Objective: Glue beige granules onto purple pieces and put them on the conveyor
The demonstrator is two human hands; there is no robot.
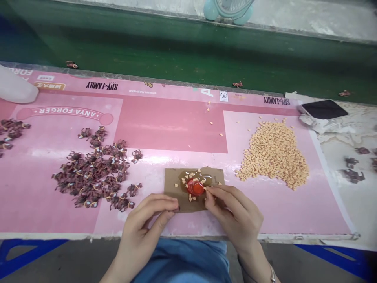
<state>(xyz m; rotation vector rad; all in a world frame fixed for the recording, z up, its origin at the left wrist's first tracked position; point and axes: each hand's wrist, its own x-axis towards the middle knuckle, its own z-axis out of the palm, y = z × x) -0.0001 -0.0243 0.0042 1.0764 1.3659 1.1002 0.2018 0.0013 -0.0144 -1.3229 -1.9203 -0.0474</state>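
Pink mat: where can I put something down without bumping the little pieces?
The darker pink band has room, between the reddish-brown clusters and the heap of tan bits, though a few stray bits lie there. It's crowded at the cardboard piece, by the left hand and right hand.

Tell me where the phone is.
In the head view, the black phone lies just past the far right corner of the pink mat, beside crumpled paper and beyond the beige pile.

The matt, rough brown cardboard (173,194) at lower centre bore a clear, glossy film (207,180) around a shiny red plastic cap (194,187), on a smooth, faintly shiny pink printed sheet (171,122).
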